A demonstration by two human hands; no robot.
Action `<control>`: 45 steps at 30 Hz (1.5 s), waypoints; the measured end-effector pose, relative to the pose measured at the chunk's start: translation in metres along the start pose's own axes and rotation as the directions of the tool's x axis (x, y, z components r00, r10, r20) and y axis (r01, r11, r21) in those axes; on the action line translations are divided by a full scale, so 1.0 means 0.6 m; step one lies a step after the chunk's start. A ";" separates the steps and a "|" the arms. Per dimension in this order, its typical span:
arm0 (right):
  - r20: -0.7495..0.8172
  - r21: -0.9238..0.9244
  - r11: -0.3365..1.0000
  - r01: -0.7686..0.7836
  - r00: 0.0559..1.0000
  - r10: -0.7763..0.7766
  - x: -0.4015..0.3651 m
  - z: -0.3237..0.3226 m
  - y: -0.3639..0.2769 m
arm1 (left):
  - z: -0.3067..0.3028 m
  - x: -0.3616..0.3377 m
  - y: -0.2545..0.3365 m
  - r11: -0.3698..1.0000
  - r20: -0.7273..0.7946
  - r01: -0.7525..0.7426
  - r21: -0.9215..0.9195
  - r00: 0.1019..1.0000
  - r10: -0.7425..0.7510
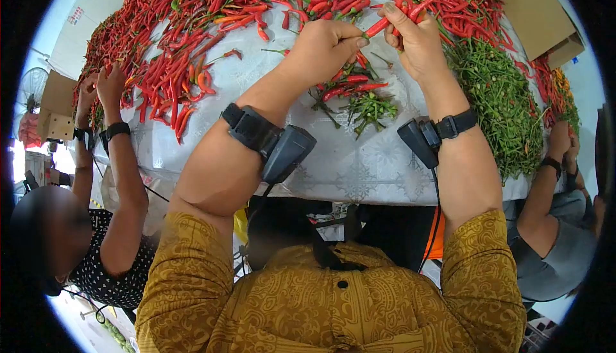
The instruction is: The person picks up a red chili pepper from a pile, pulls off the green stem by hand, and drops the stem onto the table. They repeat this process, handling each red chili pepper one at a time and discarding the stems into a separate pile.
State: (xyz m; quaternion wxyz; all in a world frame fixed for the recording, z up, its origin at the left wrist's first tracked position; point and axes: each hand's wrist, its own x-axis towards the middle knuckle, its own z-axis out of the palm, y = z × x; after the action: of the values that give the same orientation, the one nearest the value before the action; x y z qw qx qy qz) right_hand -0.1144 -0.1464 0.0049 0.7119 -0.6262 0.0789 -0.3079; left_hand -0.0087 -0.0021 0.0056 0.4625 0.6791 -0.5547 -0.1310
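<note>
My left hand [324,51] is closed, its thumb and fingertips pinching the green stem end of a red chili [377,28]. That chili's other end is in my right hand [417,42], which is wrapped around several red chilies [402,0]. Just below my hands, loose red chilies [354,88] lie on the patterned white tablecloth [321,160]. Beside them is a small heap of green chili stems [372,110]. How many chilies my right palm covers is hidden.
Large piles of red chilies [173,19] spread across the table's far side and left. A big mound of green stems [497,103] lies at right. Cardboard boxes [539,9] stand behind. Co-workers' hands [102,90] work at the left, with another person's arms [545,212] at the right.
</note>
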 end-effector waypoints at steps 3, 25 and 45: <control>-0.014 0.080 0.996 -0.030 0.999 0.031 0.000 0.002 -0.003 | 0.001 0.000 -0.002 0.998 0.024 -0.027 -0.059 0.999 0.028; -0.059 0.545 0.813 -0.205 0.958 0.281 0.020 -0.035 0.014 | 0.000 0.004 -0.017 0.917 0.032 -0.249 0.313 0.967 0.252; 0.014 0.309 0.931 -0.192 0.980 0.197 0.011 -0.021 0.014 | 0.011 -0.014 -0.006 0.751 0.152 -0.226 0.620 0.974 0.167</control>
State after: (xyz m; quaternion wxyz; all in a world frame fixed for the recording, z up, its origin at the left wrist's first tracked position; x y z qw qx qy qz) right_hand -0.1123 -0.1602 -0.0038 0.8275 -0.4934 0.0975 -0.2498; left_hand -0.0137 0.0022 -0.0036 0.1933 0.7264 -0.6542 0.0832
